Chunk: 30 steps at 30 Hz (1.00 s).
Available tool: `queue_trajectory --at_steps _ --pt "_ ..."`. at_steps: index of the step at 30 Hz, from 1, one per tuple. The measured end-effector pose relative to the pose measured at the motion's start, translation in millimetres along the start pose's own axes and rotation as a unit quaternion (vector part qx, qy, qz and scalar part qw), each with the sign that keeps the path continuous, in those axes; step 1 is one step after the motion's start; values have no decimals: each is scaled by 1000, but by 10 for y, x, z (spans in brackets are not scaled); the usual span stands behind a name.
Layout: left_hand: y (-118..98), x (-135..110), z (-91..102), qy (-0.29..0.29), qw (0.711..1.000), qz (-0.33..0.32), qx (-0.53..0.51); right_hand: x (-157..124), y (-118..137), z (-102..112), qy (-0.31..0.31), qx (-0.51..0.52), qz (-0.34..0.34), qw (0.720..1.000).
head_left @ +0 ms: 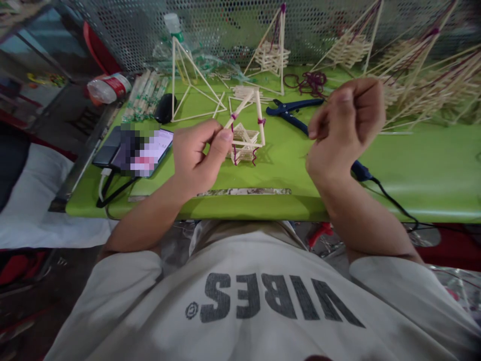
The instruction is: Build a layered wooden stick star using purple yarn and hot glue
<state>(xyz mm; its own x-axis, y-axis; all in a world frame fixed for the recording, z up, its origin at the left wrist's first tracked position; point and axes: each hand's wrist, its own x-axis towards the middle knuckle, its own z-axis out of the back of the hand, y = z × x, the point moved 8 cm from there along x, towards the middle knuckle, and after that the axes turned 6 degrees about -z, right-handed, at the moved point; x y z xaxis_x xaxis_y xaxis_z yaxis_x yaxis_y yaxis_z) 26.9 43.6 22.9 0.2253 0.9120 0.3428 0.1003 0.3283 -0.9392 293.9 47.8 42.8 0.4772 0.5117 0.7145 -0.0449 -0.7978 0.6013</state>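
My left hand (203, 155) pinches one corner of a small triangle of pale wooden sticks (262, 133), held up over the green table. Purple thread is tied round two of its sides, and loose ends dangle below. Behind and under the triangle is a star-shaped stack of thin sticks (244, 150); whether it hangs from the thread I cannot tell. To the right, my right hand (347, 125) is raised with its fingers curled closed; whatever they may hold is hidden. Blue-handled pliers (291, 111) lie on the table just left of it.
A bare stick pyramid (191, 85) stands at the back left, near bundled sticks (145, 95) and a plastic bottle (175, 30). A phone (154, 150) lies left. Several finished stick pyramids (272, 55) line the back and right. Purple thread (310, 82) is heaped behind the pliers.
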Motion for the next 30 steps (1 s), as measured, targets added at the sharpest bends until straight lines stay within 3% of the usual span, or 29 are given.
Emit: queue_trajectory --at_steps 2,4,9,13,17,22,26,30 --pt "-131 55 5 -13 996 -91 6 69 8 6 -13 37 -20 999" --pt "-146 120 -34 3 992 -121 -28 82 56 -34 6 55 -38 998" --pt "16 244 -88 11 986 -58 -155 -173 178 -301 192 54 -74 977" --pt "63 251 -136 19 980 -11 -197 -319 50 -353 249 79 -163 951" --pt "113 239 -219 69 975 41 -206 -400 -126 -413 301 73 -264 913" --pt "202 193 -305 127 963 89 -219 -478 -98 -456 334 45 -208 918" --pt "222 160 -341 142 964 96 -205 -451 -52 -375 291 -29 -125 948" --pt "206 155 -365 141 963 98 -208 -393 -11 -317 272 -91 -64 956"
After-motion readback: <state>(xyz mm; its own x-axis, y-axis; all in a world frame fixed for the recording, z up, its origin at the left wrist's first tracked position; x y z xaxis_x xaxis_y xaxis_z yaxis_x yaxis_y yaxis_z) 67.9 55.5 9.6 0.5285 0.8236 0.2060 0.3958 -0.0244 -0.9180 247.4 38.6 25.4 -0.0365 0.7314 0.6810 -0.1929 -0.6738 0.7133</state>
